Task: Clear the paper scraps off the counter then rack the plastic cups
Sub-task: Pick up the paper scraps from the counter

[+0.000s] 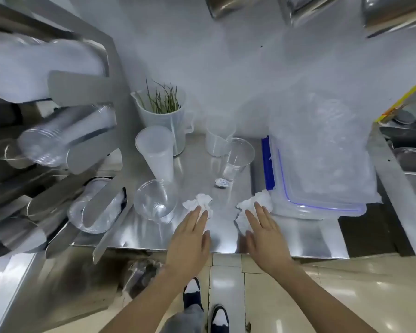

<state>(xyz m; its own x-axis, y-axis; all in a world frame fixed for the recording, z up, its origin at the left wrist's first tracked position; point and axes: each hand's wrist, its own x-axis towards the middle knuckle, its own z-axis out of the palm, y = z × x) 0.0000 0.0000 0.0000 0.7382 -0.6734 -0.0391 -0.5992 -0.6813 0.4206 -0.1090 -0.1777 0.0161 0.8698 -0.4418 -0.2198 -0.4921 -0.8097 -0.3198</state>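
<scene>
Two crumpled white paper scraps lie near the front of the steel counter (154,239). My left hand (190,239) is flat and open, fingertips touching the left scrap (198,201). My right hand (262,233) is also open, fingers lying over the right scrap (250,206). A clear plastic cup (154,203) stands left of the left scrap. A frosted tall cup (157,152) and another clear cup (237,157) stand farther back. At the left, a steel cup rack (94,150) holds stacks of clear cups (58,138).
A white jug with green stalks (163,116) and a small measuring cup (217,138) stand at the back. A blue-lidded plastic box (317,203) under a plastic bag fills the right side. A small sauce tub (221,182) sits mid-counter. A bin bag (142,275) is below the counter edge.
</scene>
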